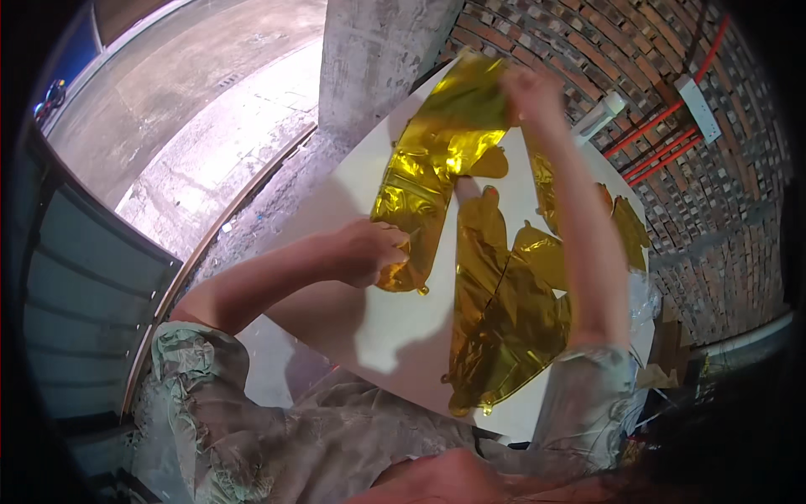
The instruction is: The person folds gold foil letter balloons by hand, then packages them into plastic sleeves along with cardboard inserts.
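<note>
I've got both hands on foil here: the left hand (369, 252), just toward nine o'clock from centre, has its fingers curled tight over the near left edge of a long gold foil piece (416, 189). Out at one o'clock, the right hand (531, 97) is blurred, but I see its fingers closed on the far right edge. The foil itself sits at twelve o'clock, above a pale board (386, 328); mirror-bright, thin, crinkled and flat, a long strip with a rounded near end and a little tab. Its long axis runs from seven to one o'clock, that rounded end pointing to seven.

Outward now, at four o'clock: a creased gold foil piece with a fold (512, 319), narrow end toward twelve, broad end toward six. More shiny foil shapes (541, 252) lie around three. Beyond, rough brick wall (714, 202) at two, grey concrete pillar (365, 76) at twelve, ribbed dark panel (92, 294) near nine.
</note>
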`<action>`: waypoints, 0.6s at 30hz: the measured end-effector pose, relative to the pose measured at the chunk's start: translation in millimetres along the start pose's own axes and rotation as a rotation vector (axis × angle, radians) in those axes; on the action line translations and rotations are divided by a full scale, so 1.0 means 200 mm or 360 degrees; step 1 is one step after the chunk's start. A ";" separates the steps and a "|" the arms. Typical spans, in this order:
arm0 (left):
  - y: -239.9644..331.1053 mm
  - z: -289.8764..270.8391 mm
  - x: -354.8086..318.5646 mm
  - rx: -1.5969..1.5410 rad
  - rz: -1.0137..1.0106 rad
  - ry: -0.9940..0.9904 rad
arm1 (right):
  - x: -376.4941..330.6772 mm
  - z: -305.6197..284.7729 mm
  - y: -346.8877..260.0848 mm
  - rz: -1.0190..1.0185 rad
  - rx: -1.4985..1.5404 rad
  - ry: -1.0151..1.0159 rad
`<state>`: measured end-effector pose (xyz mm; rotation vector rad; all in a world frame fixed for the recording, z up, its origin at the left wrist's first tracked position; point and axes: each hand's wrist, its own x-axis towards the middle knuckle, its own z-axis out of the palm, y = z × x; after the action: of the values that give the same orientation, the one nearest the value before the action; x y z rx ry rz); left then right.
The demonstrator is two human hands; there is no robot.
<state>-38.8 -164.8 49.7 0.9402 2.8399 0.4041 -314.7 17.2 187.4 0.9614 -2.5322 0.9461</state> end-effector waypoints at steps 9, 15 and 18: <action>-0.57 0.11 0.52 0.0468 0.0003 0.1034 | 0.34 -0.70 -0.47 0.0090 0.0313 0.0619; -0.30 -0.25 0.70 -0.0287 -0.0501 0.0675 | 0.13 -0.89 -0.48 -0.0260 0.0469 0.0457; -0.19 -0.34 0.81 -0.1934 -0.0556 0.0782 | -0.11 -0.91 -0.55 -0.0289 0.0677 0.0286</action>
<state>-203.1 -110.6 98.8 0.0786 2.2199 2.1339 -221.9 86.3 367.0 1.1370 -2.0952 1.4727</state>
